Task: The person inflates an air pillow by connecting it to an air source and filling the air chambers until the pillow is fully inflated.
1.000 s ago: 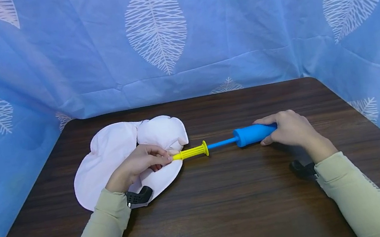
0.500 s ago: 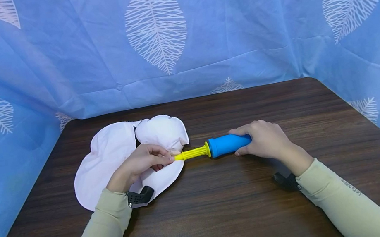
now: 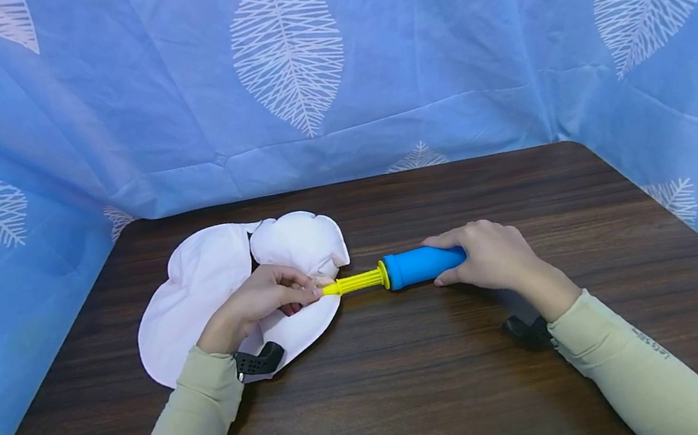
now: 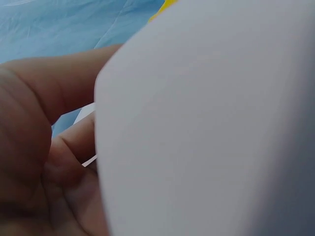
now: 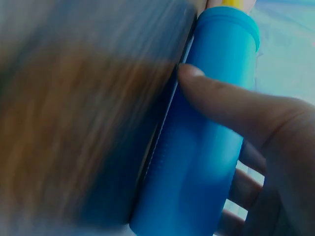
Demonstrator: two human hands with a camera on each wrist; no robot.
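Observation:
A pale pink inflatable (image 3: 196,297) lies limp on the left of the dark wooden table (image 3: 419,390). My left hand (image 3: 266,300) rests on it and pinches its valve against the yellow nozzle (image 3: 353,283) of a hand pump. My right hand (image 3: 490,255) grips the pump's blue handle (image 3: 422,265), pushed in against the yellow part. In the right wrist view the blue handle (image 5: 206,128) fills the frame with my thumb across it. The left wrist view shows the pink inflatable (image 4: 206,123) close up against my fingers (image 4: 54,162).
Blue cloth with white leaf prints (image 3: 288,58) hangs behind and at both sides of the table. Black wrist mounts (image 3: 258,360) sit under both forearms. The table's front and right parts are bare wood.
My right hand pushed the blue handle left until it closed on the yellow part, hiding the thin blue rod. Since half a second ago almost nothing has moved. The left hand stayed put.

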